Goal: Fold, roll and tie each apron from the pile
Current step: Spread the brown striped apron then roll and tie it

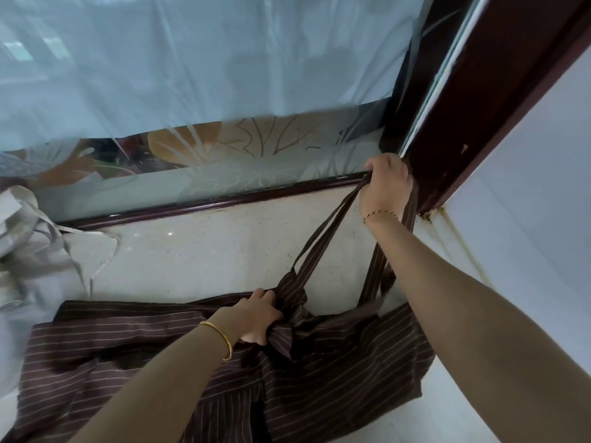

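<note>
The apron, brown and striped, lies spread on the pale floor under both forearms; it looks light, limp and prone to bunch, so the straps and gathered top are the sensible holds. The left hand clutches bunched cloth. Beyond it, the right hand, arm outstretched, grips the straps, pulled taut between the two.

bare pale ledge open at centre, grey cloth pile left, dark window frame right, glass behind
</note>
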Available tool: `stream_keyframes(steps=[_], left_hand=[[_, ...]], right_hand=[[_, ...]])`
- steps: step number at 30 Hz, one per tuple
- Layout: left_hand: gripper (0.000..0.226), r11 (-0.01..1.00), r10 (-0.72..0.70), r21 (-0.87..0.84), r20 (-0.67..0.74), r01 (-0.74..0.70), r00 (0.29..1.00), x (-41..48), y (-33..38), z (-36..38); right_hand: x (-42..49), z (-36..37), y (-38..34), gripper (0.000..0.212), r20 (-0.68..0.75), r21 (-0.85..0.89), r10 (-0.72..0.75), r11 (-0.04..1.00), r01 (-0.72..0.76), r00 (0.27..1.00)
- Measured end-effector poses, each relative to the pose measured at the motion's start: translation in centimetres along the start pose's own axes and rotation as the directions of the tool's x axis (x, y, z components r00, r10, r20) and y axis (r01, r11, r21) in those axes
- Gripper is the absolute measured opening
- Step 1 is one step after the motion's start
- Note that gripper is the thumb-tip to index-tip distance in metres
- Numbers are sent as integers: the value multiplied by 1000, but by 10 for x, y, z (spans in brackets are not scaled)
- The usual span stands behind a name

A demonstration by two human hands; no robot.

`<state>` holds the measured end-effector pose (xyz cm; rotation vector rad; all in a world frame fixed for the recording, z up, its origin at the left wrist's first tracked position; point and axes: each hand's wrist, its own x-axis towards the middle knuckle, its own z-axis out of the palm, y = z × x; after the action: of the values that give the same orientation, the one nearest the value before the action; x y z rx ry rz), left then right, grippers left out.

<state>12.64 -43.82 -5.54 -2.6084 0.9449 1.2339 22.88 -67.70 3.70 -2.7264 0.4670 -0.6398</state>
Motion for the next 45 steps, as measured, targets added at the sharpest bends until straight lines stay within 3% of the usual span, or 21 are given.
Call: stream_keyframes(steps=[2,4,5,7,9,12,14,16,19,23,27,29,33,37,39,42,45], left_hand=[[52,997,-11,-77,18,12,1000,-3,1,-4],[48,981,-35,-193,-30,28,999,-5,0,-10],[41,969,-47,-246,-92,24,995,-7,-1,-13],[20,944,-77,-329,-252,-10,965,-9,-3,-17],[19,912,-109,-409,-335,-40,936,-13,-2,-16],[25,883,-139,-469,-275,-6,951,-22,-1,-8],[47,904,-173,-418,-164,90,971,-30,-5,-1],[64,965,-208,-190,-141,180,968,-37,-10,5],[76,967,-253,-45,-118,249,960,-48,-15,15],[79,959,-280,-60,-75,276,957,-55,-10,36],[59,949,-314,-39,-234,314,920,-58,1,47],[60,927,-375,-85,-278,366,884,-61,1,49],[62,869,-489,-201,-214,452,845,-72,-11,51],[39,885,-464,-74,-219,459,858,-87,-30,54],[31,905,-423,-15,-151,426,893,-95,-34,55],[36,932,-318,-157,71,326,945,-106,-34,53],[50,923,-235,-266,178,277,956,-114,-32,49]], right_hand=[[-5,-3,7,52,257,-121,27,993,4,966],[-19,-4,11,78,536,-251,95,967,52,839],[-31,-3,12,80,605,-302,100,947,111,790],[-61,2,12,58,662,-273,43,944,187,748],[-97,10,8,30,713,-47,-44,993,110,699],[-152,13,0,18,702,282,-168,958,-53,692],[-181,13,-2,19,605,388,-301,920,58,737],[-203,15,-1,42,611,327,-416,908,264,674],[-217,20,9,55,762,65,-357,872,485,540],[-214,13,31,30,722,-105,-323,823,559,612],[-201,-4,46,40,763,-382,-59,762,523,643],[-196,-6,42,43,762,-344,-63,804,485,645],[-199,-8,17,41,723,-76,-222,915,395,654],[-208,-11,0,50,885,-99,-96,918,385,455],[-209,-14,-3,49,918,-187,-20,860,476,396],[-207,-18,-8,53,941,-297,123,746,596,315],[-198,-23,-19,52,963,-238,121,803,546,242]])
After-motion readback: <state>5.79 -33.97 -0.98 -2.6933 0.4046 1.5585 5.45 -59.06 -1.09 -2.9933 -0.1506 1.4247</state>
